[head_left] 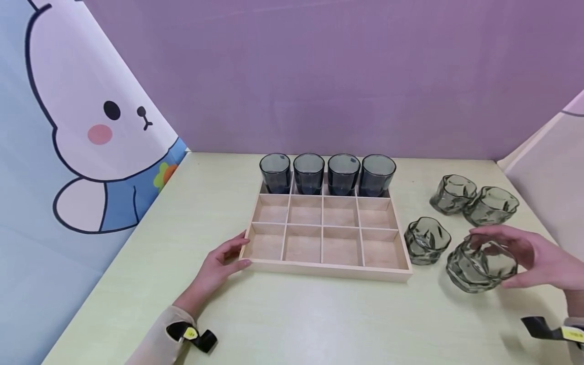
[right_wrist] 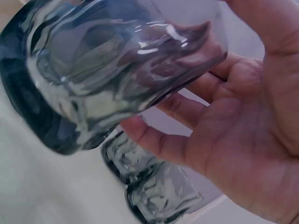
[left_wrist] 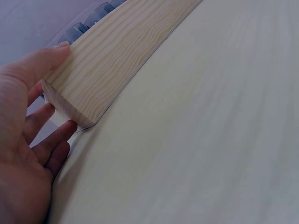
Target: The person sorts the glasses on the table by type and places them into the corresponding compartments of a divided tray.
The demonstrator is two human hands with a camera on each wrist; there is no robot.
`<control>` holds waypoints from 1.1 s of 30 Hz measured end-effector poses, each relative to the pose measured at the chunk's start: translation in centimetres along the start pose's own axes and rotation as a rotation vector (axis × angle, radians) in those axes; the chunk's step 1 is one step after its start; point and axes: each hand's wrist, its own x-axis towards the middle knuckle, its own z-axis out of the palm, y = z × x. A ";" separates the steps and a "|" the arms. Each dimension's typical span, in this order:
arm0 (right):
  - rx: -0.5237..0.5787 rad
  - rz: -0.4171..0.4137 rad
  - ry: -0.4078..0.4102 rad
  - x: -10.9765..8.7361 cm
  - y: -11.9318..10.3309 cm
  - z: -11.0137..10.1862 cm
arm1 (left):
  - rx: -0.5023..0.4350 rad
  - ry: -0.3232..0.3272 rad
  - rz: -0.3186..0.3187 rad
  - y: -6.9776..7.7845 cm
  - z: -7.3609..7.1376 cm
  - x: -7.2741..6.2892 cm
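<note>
Grasping a wavy-sided glass between the thumb and bent fingers of the right hand, at the lower right of the head view and across the upper left of the right wrist view. Gripping the near left corner of a wooden tray with the left hand, just left of the lower centre of the head view, thumb on the front wall and fingertips against the side wall. Facing four dark, smooth tumblers, set one per compartment across the tray's back row, near the centre of the frame. Having a second wavy glass on the pale table, between the tray's right wall and the held glass. Having two more wavy glasses farther up at the right, too close together to tell whether touching. Working before a purple backdrop across the top.
</note>
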 end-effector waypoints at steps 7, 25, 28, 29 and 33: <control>0.031 -0.087 -0.008 2.2 -0.8 0.4 | 0.013 0.002 -0.004 0.2 -0.1 -0.1; 0.020 -0.146 0.211 7.9 -0.7 4.8 | 0.020 0.006 0.002 0.0 0.0 -0.1; -0.004 -0.065 0.292 8.7 -0.8 5.9 | 0.015 0.003 0.017 0.0 0.0 0.0; -0.006 -0.046 0.317 9.0 -0.8 6.3 | 0.012 0.003 0.020 0.0 0.0 0.0; -0.002 0.022 0.393 10.3 -0.7 7.5 | 0.011 0.000 0.039 0.1 0.0 0.0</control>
